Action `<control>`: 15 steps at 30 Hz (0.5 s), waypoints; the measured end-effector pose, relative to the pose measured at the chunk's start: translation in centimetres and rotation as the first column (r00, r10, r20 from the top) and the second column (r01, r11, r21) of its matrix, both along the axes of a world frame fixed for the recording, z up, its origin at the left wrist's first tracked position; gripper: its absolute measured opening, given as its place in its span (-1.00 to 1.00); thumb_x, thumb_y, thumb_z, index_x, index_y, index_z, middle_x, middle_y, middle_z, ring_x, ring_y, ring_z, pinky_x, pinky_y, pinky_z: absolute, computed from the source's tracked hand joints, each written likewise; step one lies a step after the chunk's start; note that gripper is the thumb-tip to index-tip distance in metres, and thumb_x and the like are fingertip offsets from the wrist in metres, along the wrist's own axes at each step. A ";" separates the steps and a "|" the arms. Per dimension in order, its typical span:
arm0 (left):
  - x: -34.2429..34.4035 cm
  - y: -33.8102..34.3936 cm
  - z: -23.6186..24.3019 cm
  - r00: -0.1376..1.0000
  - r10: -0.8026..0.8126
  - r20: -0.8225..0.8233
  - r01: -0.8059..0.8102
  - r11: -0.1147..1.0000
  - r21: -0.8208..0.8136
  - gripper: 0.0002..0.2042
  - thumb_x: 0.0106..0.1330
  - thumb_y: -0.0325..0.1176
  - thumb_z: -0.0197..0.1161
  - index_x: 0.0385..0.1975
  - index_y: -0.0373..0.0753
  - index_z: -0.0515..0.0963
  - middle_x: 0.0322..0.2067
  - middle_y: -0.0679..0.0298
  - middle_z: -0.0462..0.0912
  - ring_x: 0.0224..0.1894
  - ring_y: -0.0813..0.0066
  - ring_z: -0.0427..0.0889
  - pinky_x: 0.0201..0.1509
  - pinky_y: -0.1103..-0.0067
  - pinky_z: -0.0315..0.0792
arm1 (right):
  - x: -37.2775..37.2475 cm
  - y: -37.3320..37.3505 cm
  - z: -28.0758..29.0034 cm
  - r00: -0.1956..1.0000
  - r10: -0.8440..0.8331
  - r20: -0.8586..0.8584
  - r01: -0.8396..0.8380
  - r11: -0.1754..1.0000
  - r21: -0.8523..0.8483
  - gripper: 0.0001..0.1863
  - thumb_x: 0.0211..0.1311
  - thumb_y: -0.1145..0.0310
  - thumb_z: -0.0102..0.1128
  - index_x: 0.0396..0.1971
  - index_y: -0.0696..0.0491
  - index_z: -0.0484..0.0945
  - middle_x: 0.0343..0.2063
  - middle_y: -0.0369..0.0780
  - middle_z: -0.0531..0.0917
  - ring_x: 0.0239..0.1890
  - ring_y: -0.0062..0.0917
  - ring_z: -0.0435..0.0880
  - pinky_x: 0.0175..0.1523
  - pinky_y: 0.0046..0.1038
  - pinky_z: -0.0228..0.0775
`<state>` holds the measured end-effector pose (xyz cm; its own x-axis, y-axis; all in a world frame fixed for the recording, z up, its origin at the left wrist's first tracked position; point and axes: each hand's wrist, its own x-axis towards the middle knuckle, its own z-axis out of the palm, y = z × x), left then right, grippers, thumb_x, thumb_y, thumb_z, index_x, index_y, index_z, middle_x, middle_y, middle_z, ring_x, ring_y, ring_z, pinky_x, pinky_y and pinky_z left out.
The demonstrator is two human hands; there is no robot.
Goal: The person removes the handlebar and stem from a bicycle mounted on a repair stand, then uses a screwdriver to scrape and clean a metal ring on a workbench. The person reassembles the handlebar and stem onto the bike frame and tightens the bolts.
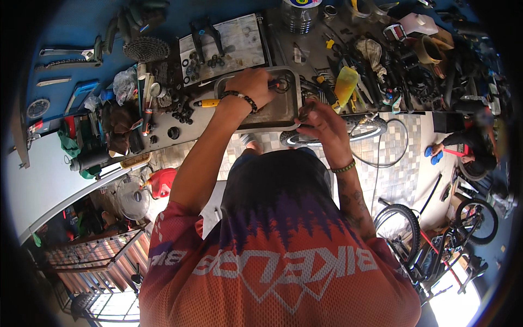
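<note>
My left hand [251,90] reaches over a shallow metal tray [297,98] on the workbench. Its fingers are closed at a small dark object with red and blue touches [279,84], whose kind I cannot make out. By the tray's right near corner, my right hand [329,128] pinches a small dark part [306,113] between thumb and fingers. A yellow-handled tool [207,103] lies left of the tray, partly behind my left wrist. Beyond it, a stained white sheet [239,41] bears several small rings and a black forked part [206,39].
Hand tools crowd the bench on the right, around a yellow bottle [346,86]. A cassette [146,49] sits at the back left. Below the bench edge a bicycle wheel [370,126] lies on the tiled floor. Another person [474,139] sits at the far right, near bicycles [436,240].
</note>
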<state>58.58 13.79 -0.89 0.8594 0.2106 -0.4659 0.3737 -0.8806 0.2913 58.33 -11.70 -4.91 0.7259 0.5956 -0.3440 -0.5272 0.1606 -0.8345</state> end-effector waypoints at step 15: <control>-23.4 14.0 -5.9 0.646 0.661 0.383 -0.614 0.747 -0.254 -0.49 0.28 -0.17 0.50 0.22 -0.10 0.59 -0.37 0.09 0.78 -0.26 0.02 0.82 -0.16 0.23 0.63 | -2.5 9.2 -5.8 0.599 0.371 0.710 0.141 0.823 -0.550 -0.29 0.05 0.62 0.49 0.26 0.07 0.45 0.06 -0.11 0.59 0.11 -0.23 0.67 0.24 -0.25 0.59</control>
